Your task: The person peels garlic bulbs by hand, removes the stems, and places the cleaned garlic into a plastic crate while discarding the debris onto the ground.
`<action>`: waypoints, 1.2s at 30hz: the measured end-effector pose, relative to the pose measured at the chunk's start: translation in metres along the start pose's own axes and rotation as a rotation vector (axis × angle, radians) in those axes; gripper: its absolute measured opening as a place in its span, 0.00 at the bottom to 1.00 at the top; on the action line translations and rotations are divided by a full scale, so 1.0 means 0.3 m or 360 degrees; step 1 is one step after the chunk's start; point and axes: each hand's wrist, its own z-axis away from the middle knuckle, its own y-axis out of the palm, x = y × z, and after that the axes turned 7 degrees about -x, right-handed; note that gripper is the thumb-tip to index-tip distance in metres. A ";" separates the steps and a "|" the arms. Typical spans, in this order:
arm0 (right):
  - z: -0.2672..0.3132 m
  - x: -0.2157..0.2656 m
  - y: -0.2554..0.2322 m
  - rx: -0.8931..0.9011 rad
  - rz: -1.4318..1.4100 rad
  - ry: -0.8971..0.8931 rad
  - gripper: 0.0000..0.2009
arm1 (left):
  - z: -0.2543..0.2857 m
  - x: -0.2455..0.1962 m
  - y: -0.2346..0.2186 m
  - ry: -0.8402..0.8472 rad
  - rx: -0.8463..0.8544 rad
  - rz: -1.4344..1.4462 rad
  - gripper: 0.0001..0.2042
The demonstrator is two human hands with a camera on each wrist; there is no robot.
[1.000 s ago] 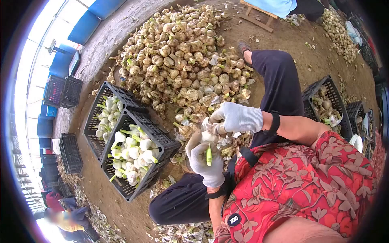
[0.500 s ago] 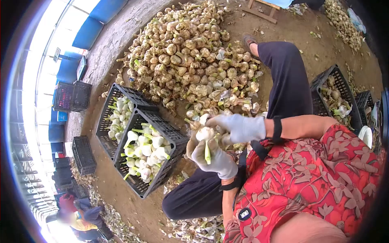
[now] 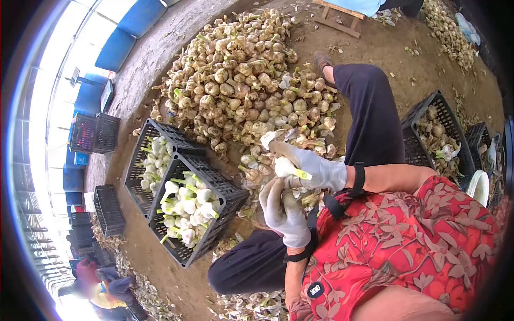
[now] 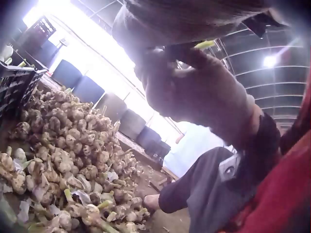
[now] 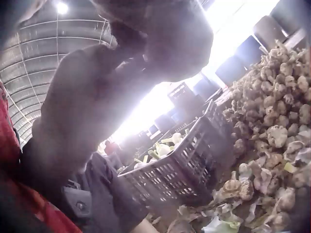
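Observation:
In the head view my gloved right hand [image 3: 313, 167] holds a peeled white garlic bulb [image 3: 283, 167] in front of my knees. Its cut green stem [image 3: 302, 174] points right across the glove. The index finger stretches out over the bulb toward the heap. My gloved left hand [image 3: 282, 207] comes up from below with its fingertips against the bulb's underside. Whether they pinch it is hidden. The wrist views show only dark, backlit gloves close to the lens, with the green stem [image 4: 204, 44] sticking out on top.
A big heap of unpeeled garlic [image 3: 246, 80] lies ahead. Two black crates [image 3: 226, 188] [image 3: 160, 128] of white peeled bulbs stand to the left. Another crate [image 3: 423, 107] stands right of my raised leg [image 3: 369, 112]. Empty crates [image 3: 93, 134] stand farther left. Peels [image 3: 251, 305] litter the ground.
The bulb has passed from my left palm into my right hand and turned, so its stem now points right, not down. My left fingers have straightened beneath it.

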 end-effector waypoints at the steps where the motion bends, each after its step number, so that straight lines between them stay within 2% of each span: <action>1: 0.004 -0.012 -0.009 0.0028 -0.0095 0.0033 0.40 | 0.008 -0.029 0.003 -0.0305 -0.0035 0.0100 0.13; 3: 0.012 -0.028 -0.025 0.0113 -0.0221 0.0064 0.40 | 0.003 -0.061 0.025 -0.0785 -0.0266 0.0185 0.11; 4: 0.011 -0.025 -0.033 0.0164 -0.0253 0.0059 0.40 | -0.006 -0.017 0.004 -0.0538 -0.0107 -0.0114 0.08; 7: 0.006 -0.018 -0.030 0.0295 -0.0151 0.0125 0.39 | -0.009 -0.020 -0.015 -0.0796 0.0027 -0.0012 0.08; 8: 0.008 -0.031 -0.025 0.0303 -0.0276 0.0084 0.38 | -0.008 -0.017 -0.018 -0.0791 0.0003 0.0012 0.09; 11: 0.011 -0.064 -0.026 0.0434 -0.0160 -0.0072 0.40 | -0.002 -0.005 -0.029 -0.0869 -0.0026 0.0024 0.10; 12: 0.005 -0.048 -0.024 0.0488 -0.0269 0.0145 0.40 | -0.004 -0.013 -0.031 -0.0913 -0.0018 0.0034 0.08; 15: -0.006 0.025 -0.054 0.0519 0.0020 -0.0162 0.38 | -0.021 -0.038 -0.056 -0.1068 0.0089 0.0011 0.07; 16: 0.009 -0.014 -0.052 0.0548 0.0049 -0.0095 0.37 | -0.017 -0.032 -0.057 -0.1051 0.0104 0.0005 0.07; 22: 0.023 -0.024 -0.053 0.0503 0.0132 -0.0229 0.33 | 0.021 0.014 -0.027 -0.0952 -0.0018 -0.0007 0.03; 28: 0.031 0.002 -0.053 0.0475 -0.0550 0.0419 0.36 | 0.014 0.011 0.002 -0.0955 -0.0084 0.0204 0.03; 31: 0.018 0.027 -0.062 0.0422 -0.0822 0.0144 0.36 | 0.010 0.029 0.002 -0.1168 -0.0130 0.0188 0.03; 32: 0.009 0.053 -0.076 0.0470 -0.0814 0.0144 0.36 | 0.006 0.046 -0.008 -0.1265 -0.0196 0.0183 0.03; 34: -0.002 0.036 -0.085 0.0454 -0.0619 -0.0026 0.35 | 0.000 0.118 -0.039 -0.1457 -0.0322 0.0174 0.04; 35: -0.006 0.031 -0.088 0.0443 -0.0520 -0.0112 0.35 | 0.036 0.226 -0.059 -0.1094 -0.0401 0.0061 0.07; 36: -0.001 0.048 -0.090 0.0462 -0.0548 0.0167 0.35 | 0.005 0.149 -0.047 -0.1124 -0.0430 0.0217 0.08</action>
